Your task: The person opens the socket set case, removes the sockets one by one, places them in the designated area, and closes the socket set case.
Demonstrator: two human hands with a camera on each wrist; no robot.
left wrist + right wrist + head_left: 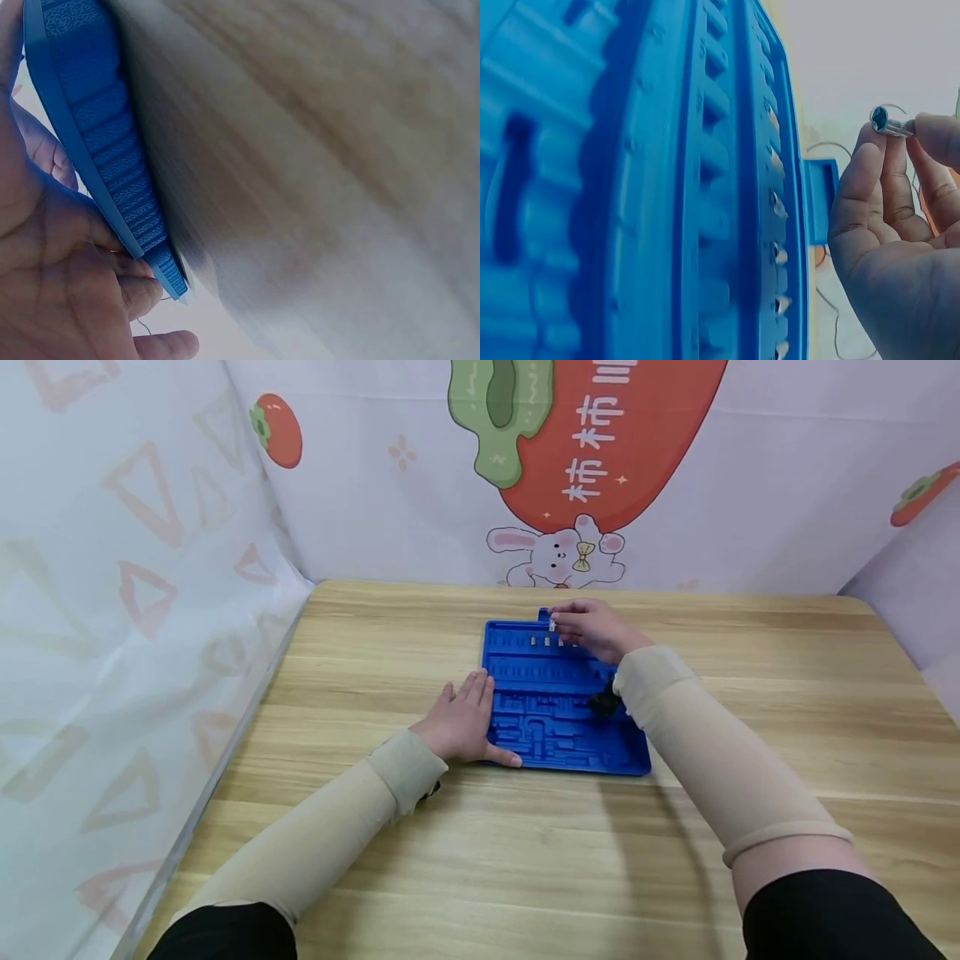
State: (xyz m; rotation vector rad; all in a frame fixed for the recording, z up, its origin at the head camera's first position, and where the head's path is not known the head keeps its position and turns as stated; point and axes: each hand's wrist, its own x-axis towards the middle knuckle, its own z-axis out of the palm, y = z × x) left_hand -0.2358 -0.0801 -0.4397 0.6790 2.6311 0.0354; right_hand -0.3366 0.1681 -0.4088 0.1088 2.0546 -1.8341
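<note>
Two full characters, 柿柿, read on the printed backdrop (420, 510). Right hand (596, 628) pinches one shiny, hollow cylindrical metal socket (889, 124) near the far edge of the moulded blue plastic tray (547, 673). Left hand (461, 718), ungrasping, braces its left edge.

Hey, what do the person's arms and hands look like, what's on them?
The left hand and right hand wear no gloves. Plain beige sleeves cover the forearms, with black sleeves higher up. A small black object shows at the right wrist, its details unclear.
</note>
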